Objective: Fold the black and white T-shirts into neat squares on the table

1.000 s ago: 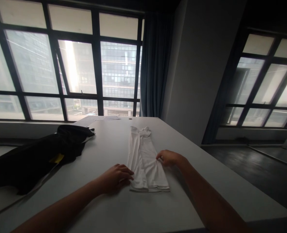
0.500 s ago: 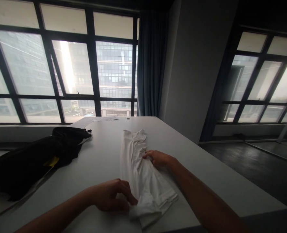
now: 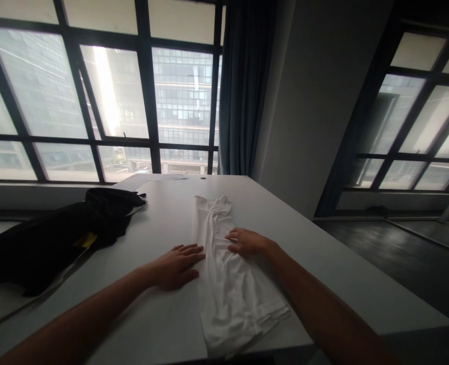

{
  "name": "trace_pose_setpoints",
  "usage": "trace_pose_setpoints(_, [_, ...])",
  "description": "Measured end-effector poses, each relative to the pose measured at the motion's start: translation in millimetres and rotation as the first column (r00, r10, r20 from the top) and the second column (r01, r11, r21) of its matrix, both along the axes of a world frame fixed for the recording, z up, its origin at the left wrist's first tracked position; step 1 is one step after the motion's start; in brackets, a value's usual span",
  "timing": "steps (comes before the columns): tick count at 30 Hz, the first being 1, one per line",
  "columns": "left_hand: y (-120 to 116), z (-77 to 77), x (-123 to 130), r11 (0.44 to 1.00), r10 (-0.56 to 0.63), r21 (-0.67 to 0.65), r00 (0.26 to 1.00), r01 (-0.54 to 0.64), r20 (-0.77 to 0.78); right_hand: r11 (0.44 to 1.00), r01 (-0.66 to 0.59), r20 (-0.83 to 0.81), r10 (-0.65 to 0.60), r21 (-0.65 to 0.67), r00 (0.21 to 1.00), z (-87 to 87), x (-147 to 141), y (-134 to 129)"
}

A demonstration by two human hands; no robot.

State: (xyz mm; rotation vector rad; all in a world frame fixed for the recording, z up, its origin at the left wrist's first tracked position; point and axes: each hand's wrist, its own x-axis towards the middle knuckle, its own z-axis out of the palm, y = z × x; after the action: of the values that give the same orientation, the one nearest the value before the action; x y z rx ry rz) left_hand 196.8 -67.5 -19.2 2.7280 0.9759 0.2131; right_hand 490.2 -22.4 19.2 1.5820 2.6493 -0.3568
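A white cloth garment, folded long and narrow and wrinkled, lies lengthwise on the white table. Its near end reaches the table's front edge; its exact kind I cannot make out. My left hand lies flat at the garment's left edge, fingers apart, its fingertips touching the fabric. On the right side my right hand rests on the cloth with its fingers spread. Neither hand grips anything.
Black fabric with a yellow patch lies at the left. Papers sit at the table's far end. Beyond stand windows, a blue curtain and a pillar.
My left hand has let go of the garment's near end and moved forward, opening flat. That near end now lies spread out. My right hand stays about where it was, fingers more spread.
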Motion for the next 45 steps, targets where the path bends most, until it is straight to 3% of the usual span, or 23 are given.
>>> trace_pose_setpoints(4, [-14, 30.7, -7, 0.990, -0.110, -0.081, 0.993, 0.114, 0.051, 0.994, 0.011, 0.002, -0.010, -0.111, 1.000, 14.5, -4, -2])
trace_pose_setpoints(7, [14, 38.9, 1, 0.996, -0.034, -0.074, 0.993, 0.043, 0.110, 0.997, 0.074, 0.004, -0.074, 0.008, 0.997, 14.5, -10, 21])
trace_pose_setpoints(11, [94, 24.6, 27, 0.965, 0.209, 0.136, 0.972, -0.223, 0.110, 0.955, 0.223, 0.070, -0.241, 0.198, 0.968, 1.8, -22, 74])
trace_pose_setpoints(13, [133, 14.9, 40, 0.936, 0.302, 0.175, 0.952, -0.305, 0.048, 0.944, 0.259, 0.082, -0.280, 0.205, 0.957, -4.5, -26, 99])
trace_pose_setpoints(15, [165, 6.5, 46, 0.923, 0.357, 0.174, 0.933, -0.344, -0.044, 0.957, 0.259, 0.099, -0.273, 0.131, 0.957, -9.3, -29, 120])
trace_pose_setpoints(18, [203, -3.5, 38, 0.913, 0.402, 0.139, 0.905, -0.384, -0.141, 0.974, 0.227, 0.123, -0.228, 0.021, 0.966, -14.9, -31, 149])
trace_pose_setpoints(23, [260, -14.5, 2, 0.870, 0.493, 0.104, 0.849, -0.482, -0.188, 0.984, 0.179, 0.082, -0.177, -0.016, 0.981, -29.5, -49, 207])
trace_pose_setpoints(27, [305, -22.3, -17, 0.829, 0.559, 0.112, 0.808, -0.548, -0.186, 0.936, 0.258, 0.019, -0.271, 0.237, 0.963, -44.5, -75, 253])
trace_pose_setpoints(31, [334, -25.9, -28, 0.814, 0.580, 0.151, 0.799, -0.560, -0.160, 0.848, 0.290, -0.023, -0.313, 0.444, 0.950, -51.4, -88, 270])
trace_pose_setpoints(34, [337, -18.6, -31, 0.787, 0.600, 0.243, 0.796, -0.567, -0.082, 0.866, 0.228, -0.019, -0.246, 0.446, 0.969, -51.5, -83, 258])
trace_pose_setpoints(37, [317, -5.0, -23, 0.735, 0.617, 0.345, 0.787, -0.584, 0.019, 0.890, 0.183, -0.044, -0.182, 0.417, 0.982, -48.1, -68, 226])
trace_pose_setpoints(40, [270, 1.8, -7, 0.756, 0.591, 0.334, 0.807, -0.563, 0.023, 0.915, 0.147, -0.092, -0.121, 0.375, 0.988, -41.2, -50, 186])
trace_pose_setpoints(45, [162, -16.5, 5, 0.912, 0.392, 0.162, 0.918, -0.378, -0.062, 0.974, -0.021, -0.054, 0.034, 0.225, 0.998, -34.7, -30, 118])
